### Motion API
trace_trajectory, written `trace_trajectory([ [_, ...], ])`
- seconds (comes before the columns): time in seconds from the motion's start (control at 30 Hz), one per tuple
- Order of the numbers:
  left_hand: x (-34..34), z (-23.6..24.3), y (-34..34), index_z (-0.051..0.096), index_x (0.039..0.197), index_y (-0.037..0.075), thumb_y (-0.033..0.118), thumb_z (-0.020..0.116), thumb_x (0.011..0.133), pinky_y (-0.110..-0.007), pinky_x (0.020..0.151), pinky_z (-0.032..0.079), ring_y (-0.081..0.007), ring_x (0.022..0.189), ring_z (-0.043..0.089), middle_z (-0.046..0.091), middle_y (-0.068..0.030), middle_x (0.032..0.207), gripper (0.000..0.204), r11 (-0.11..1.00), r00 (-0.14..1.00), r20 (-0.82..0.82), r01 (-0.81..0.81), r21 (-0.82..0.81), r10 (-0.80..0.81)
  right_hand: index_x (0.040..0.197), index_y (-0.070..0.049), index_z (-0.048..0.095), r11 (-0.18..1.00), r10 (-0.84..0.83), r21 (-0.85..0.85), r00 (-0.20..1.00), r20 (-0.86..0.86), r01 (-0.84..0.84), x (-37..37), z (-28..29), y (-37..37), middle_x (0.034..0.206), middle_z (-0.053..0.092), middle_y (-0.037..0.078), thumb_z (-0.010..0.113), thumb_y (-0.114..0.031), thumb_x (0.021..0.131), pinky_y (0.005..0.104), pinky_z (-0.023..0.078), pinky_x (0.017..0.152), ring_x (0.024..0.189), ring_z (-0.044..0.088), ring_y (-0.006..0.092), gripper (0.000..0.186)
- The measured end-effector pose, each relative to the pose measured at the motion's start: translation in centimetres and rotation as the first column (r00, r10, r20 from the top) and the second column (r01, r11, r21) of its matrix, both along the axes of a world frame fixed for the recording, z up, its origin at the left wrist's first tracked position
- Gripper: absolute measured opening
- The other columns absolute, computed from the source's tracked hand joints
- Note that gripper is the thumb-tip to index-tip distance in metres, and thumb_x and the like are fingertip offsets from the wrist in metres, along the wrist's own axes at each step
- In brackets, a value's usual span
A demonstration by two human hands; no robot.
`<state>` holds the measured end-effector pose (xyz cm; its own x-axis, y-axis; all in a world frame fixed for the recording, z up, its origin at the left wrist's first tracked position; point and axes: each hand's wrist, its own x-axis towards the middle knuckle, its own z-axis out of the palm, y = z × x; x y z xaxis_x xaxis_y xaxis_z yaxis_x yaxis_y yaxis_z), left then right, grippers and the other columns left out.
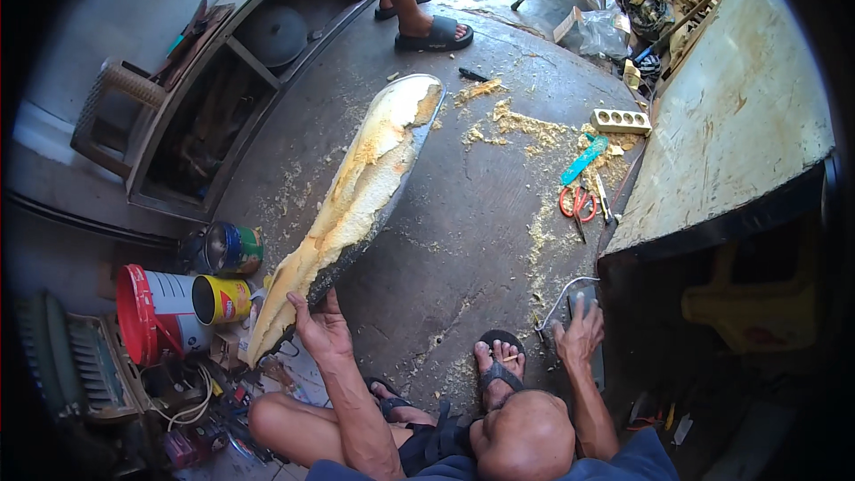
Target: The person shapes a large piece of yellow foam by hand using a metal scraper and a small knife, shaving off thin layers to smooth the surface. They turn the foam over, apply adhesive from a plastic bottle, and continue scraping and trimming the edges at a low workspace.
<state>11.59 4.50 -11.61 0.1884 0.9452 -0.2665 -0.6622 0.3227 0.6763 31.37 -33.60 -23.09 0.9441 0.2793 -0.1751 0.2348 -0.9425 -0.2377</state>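
Observation:
A long motorcycle seat [361,178], its cream and yellow foam torn and bare over a dark shell, is held up at a slant. My left hand [322,328] grips its narrow near end, fingers at the dark underside and thumb by the foam. The seat's wide end points away toward the far side. At the right, my right hand [579,331] has its fingers apart over a grey flat object [595,365] on the floor beside a thin pale wire [563,292]. The hand partly hides that object, so its kind does not show.
Red-handled scissors [579,205], a green-handled tool [584,160] and a power strip [621,121] lie among foam crumbs at right. Paint cans [233,248] and a bucket [160,313] stand at left. Another person's sandalled feet [434,34] are beyond the seat. A pale panel [721,134] borders the right.

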Motion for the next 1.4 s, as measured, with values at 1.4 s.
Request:
trace_trajectory([
  [1.4, 1.8, -1.6, -10.6, 0.04, 0.144, 0.008, 0.036, 0.054, 0.1, -0.055, 0.11, 0.045, -0.0365, 0.118, 0.059, 0.05, -0.0127, 0.144, 0.054, 0.943, 0.969, 0.163, 0.221, -0.25, -0.184, 0.152, 0.001, 0.031, 0.664, 0.138, 0.729, 0.985, 0.101, -0.168, 5.4, 8.9, 16.4, 0.135, 0.056, 0.028, 0.052, -0.025, 0.103, 0.0489, 0.043, 0.105, 0.123, 0.056, 0.0428, 0.06],
])
